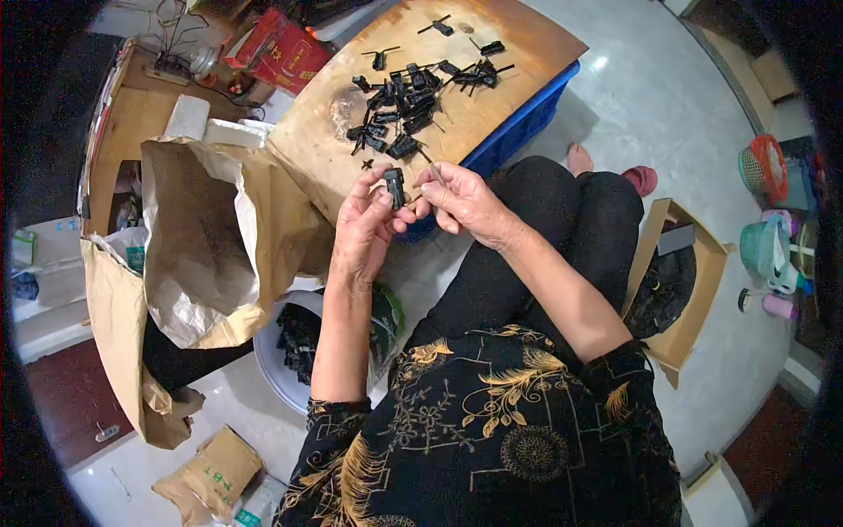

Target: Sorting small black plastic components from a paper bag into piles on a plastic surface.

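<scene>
My left hand [362, 224] pinches a small black plastic part [394, 186] between thumb and fingers, held upright just off the near edge of the wooden board [303, 140]. Close beside it, my right hand [465, 204] is closed around a thin, slender tool [429, 163] whose end points up toward the board; its exact kind is too small to make out. On the board, just beyond both hands, lies a loose pile of black plastic parts [413, 97], several with thin stems sticking out.
A blue crate [527, 114] is under the board. To the left stands an open brown paper sack [272, 228], with a white bucket [272, 373] of black pieces near my left forearm. A cardboard box [676, 347] with black contents sits on the floor at right.
</scene>
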`<state>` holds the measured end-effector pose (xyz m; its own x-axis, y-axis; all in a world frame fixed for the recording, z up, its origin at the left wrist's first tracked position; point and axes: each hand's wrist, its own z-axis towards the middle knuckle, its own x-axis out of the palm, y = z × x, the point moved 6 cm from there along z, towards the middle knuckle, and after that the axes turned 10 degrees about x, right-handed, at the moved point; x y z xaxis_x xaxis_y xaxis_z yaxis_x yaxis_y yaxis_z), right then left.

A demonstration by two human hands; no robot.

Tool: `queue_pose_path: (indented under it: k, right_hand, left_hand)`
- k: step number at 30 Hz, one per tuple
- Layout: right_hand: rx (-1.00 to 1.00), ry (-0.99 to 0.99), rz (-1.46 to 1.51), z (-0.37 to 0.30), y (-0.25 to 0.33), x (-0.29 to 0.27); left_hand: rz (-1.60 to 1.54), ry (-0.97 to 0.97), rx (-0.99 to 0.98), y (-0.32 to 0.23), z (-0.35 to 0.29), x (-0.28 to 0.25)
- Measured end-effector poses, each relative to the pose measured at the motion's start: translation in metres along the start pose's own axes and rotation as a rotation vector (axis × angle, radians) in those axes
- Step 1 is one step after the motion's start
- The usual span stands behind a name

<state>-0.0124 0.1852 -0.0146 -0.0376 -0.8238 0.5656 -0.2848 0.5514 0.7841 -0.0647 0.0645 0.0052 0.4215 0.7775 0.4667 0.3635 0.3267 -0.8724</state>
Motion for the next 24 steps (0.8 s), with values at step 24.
queue_pose_path:
  k: [24]
  right_hand:
    - [0.012,-0.040,-0.326,0.010,-0.019,0.003]
  left_hand:
    - [0.626,0.256,0.101,0.014,-0.011,0.010]
